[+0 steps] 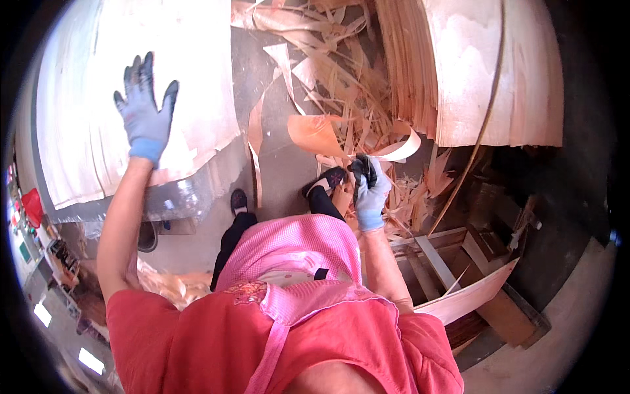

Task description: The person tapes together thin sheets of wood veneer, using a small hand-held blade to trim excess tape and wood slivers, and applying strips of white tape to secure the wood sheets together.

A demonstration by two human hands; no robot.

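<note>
My left hand (146, 115), in a grey-blue glove with dark fingertips, lies flat with fingers spread on a pale wood veneer sheet (193, 72). That sheet covers a broad surface at the left, and its near edge is ragged. In a matching glove, my right hand (373, 190) is closed in front of my body, to the right. From it a curled strip of veneer (316, 133) sticks out, bending to both sides of the fingers. The fingertips themselves are partly hidden.
Torn veneer scraps (348, 79) litter the floor between the two work surfaces. A tall veneer stack (485, 79) stands at the right, with a thin long stick (482, 131) leaning across it. Nearer is a wooden frame box (469, 295). My feet stand among the scraps.
</note>
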